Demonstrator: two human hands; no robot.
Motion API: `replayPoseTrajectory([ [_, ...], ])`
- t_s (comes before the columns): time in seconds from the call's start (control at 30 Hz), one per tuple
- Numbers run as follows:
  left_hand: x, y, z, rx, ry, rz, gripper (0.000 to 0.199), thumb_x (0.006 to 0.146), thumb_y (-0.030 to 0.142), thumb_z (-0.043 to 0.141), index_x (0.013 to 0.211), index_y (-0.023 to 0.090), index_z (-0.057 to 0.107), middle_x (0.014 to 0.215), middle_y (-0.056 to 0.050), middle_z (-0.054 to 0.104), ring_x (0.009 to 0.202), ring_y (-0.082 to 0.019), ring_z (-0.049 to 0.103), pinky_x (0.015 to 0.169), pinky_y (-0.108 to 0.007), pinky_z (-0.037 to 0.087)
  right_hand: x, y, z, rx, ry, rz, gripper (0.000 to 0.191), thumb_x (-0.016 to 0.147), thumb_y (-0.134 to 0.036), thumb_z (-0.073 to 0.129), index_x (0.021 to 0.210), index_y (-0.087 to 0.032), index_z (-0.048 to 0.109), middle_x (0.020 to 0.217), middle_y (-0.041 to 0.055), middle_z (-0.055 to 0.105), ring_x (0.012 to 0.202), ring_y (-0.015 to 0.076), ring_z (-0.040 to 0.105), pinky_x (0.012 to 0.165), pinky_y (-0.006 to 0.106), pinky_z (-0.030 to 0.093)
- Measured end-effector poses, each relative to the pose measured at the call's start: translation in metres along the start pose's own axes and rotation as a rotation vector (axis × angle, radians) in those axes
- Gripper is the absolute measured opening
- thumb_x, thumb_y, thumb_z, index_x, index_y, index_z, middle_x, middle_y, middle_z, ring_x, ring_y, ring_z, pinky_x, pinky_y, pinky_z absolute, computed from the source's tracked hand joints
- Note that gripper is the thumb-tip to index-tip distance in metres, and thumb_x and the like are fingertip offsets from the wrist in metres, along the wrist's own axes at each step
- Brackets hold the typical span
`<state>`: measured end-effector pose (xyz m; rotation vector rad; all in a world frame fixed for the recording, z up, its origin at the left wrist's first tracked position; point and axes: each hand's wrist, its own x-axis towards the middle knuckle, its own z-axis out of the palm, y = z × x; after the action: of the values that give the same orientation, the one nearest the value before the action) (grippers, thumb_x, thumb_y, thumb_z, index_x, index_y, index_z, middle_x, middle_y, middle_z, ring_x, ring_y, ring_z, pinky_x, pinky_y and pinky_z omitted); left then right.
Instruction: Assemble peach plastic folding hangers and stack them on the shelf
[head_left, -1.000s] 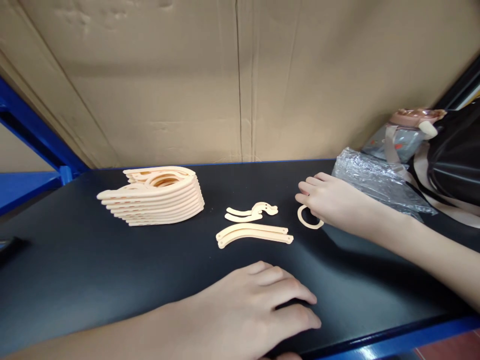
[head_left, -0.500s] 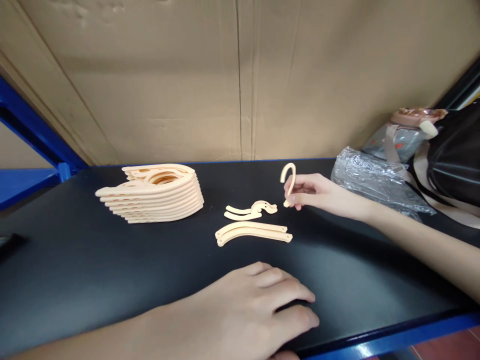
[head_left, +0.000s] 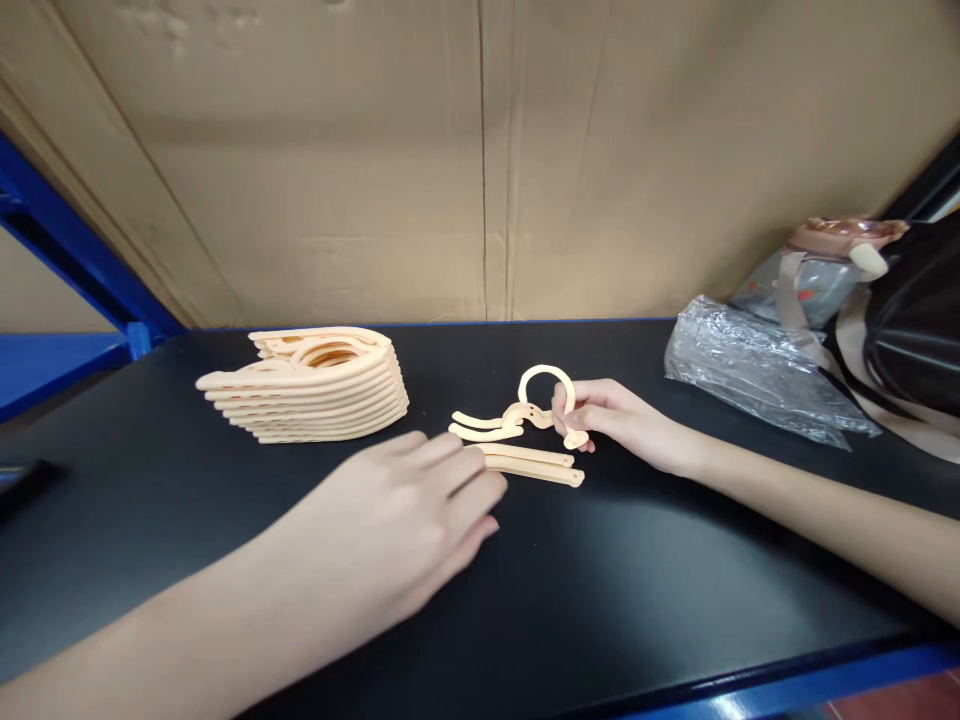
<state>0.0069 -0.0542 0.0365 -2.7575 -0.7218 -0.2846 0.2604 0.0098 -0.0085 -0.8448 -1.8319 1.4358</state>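
My right hand point(head_left: 622, 420) pinches a cream plastic hanger hook point(head_left: 546, 371) near its base; its curve stands upright over the table. Just left of those fingers lie cream curved hanger pieces point(head_left: 516, 414), one with a rounded, holed end. In front of them, two long, slightly bent hanger arms point(head_left: 536, 467) rest side by side. My left hand point(head_left: 412, 515) is over the left end of these arms, palm down with fingers reaching out, and covers that end. Whether its fingertips touch them I cannot tell.
A stack of cream folded hangers point(head_left: 322, 405) stands at the left on the black tabletop point(head_left: 675, 580). At the right are a crumpled clear plastic bag point(head_left: 750, 370), a bottle with a pink lid point(head_left: 840, 240) and a black bag point(head_left: 915, 320). Cardboard point(head_left: 360, 180) lines the back.
My left hand has moved up and left from the table's front to the long arms. My right hand has come slightly left and nearer, turning the hook so its curve shows wider.
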Motion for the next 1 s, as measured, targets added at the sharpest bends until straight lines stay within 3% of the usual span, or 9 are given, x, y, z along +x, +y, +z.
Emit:
replayPoseTrajectory([
  [0.2, -0.008, -0.02, 0.011, -0.023, -0.021, -0.117, 0.016, 0.092, 0.021, 0.049, 0.079, 0.017, 0.058, 0.073, -0.001, 0.056, 0.063, -0.018, 0.053, 0.053, -0.028, 0.034, 0.004, 0.001, 0.0, 0.045, 0.032, 0.007, 0.011, 0.081, -0.024, 0.062, 0.077, -0.017, 0.055, 0.071, -0.0029, 0.055, 0.059, 0.0082, 0.05, 0.052, 0.021, 0.042],
  [0.53, -0.01, -0.019, 0.013, 0.034, -0.088, -0.178, 0.015, 0.091, 0.024, 0.05, 0.079, 0.016, 0.057, 0.071, -0.001, 0.054, 0.058, -0.016, 0.052, 0.051, -0.027, 0.032, 0.005, -0.002, 0.004, 0.072, 0.107, 0.065, 0.012, 0.078, -0.023, 0.062, 0.083, -0.019, 0.052, 0.076, -0.0024, 0.057, 0.062, 0.0087, 0.053, 0.05, 0.019, 0.044],
  [0.8, -0.012, -0.015, 0.017, -0.042, -0.098, -0.229, 0.021, 0.092, 0.025, 0.044, 0.078, 0.017, 0.058, 0.071, -0.001, 0.056, 0.059, -0.016, 0.054, 0.052, -0.026, 0.034, 0.006, -0.001, 0.001, 0.092, 0.064, 0.06, 0.008, 0.081, -0.022, 0.06, 0.082, -0.018, 0.054, 0.079, -0.0006, 0.06, 0.064, 0.0087, 0.054, 0.052, 0.019, 0.045],
  [0.9, -0.014, -0.013, 0.02, -0.111, -0.05, -0.286, 0.019, 0.09, 0.024, 0.042, 0.079, 0.019, 0.057, 0.068, 0.002, 0.055, 0.053, -0.012, 0.051, 0.048, -0.024, 0.031, 0.006, 0.0, 0.002, 0.111, 0.064, 0.073, 0.014, 0.082, -0.023, 0.061, 0.092, -0.019, 0.054, 0.078, -0.0015, 0.06, 0.062, 0.0082, 0.054, 0.051, 0.018, 0.044],
  [1.0, -0.015, -0.015, 0.023, -0.249, -0.056, -0.403, 0.014, 0.086, 0.028, 0.046, 0.077, 0.02, 0.055, 0.063, 0.005, 0.052, 0.047, -0.009, 0.047, 0.044, -0.021, 0.028, 0.005, 0.0, 0.002, 0.105, 0.082, 0.097, 0.035, 0.082, -0.021, 0.061, 0.115, -0.021, 0.049, 0.08, -0.002, 0.061, 0.062, 0.0085, 0.055, 0.05, 0.019, 0.044],
])
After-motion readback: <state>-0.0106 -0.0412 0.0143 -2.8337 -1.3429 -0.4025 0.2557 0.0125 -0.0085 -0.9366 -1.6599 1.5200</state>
